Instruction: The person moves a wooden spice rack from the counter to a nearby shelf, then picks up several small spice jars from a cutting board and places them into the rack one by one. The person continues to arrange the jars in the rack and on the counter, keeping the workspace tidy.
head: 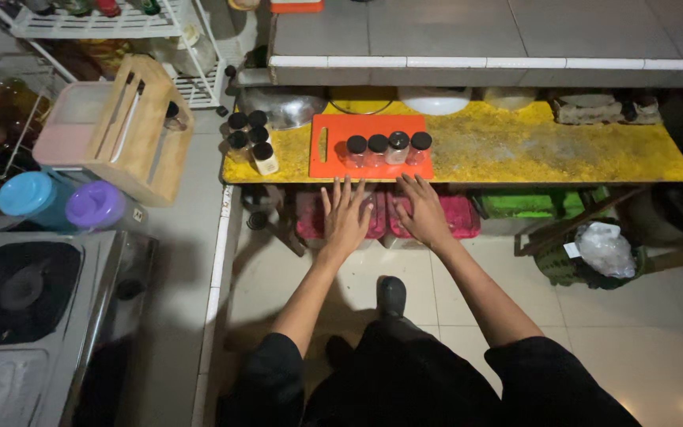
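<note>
We see our left hand (pixel 345 215) with its fingers (pixel 337 192) spread wide and straight, palm down, holding nothing; the fingertips come close to the front edge of the low yellow speckled shelf board (pixel 563 150), though we cannot tell whether they touch it. Our right hand (pixel 421 210) is likewise flat and empty, its fingers (pixel 409 187) fanned apart and angled a little leftward, ending just short of the same front edge. Both forearms are bare and stretch forward from black sleeves, converging slightly so the two hands sit just beside each other without touching.

Right ahead of the hands, at the shelf's front edge and left of its middle, lies a flat orange plastic cutting board (pixel 333 146). On it stands a row of four small clear jars with black lids (pixel 388 149), upright and side by side, nearer the board's right end. At the shelf's left end a cluster of similar black-lidded jars (pixel 250 138) stands just beside the cutting board. Along the shelf's back edge sit a shiny metal bowl (pixel 282 109) and a white bowl (pixel 435 100).
</note>
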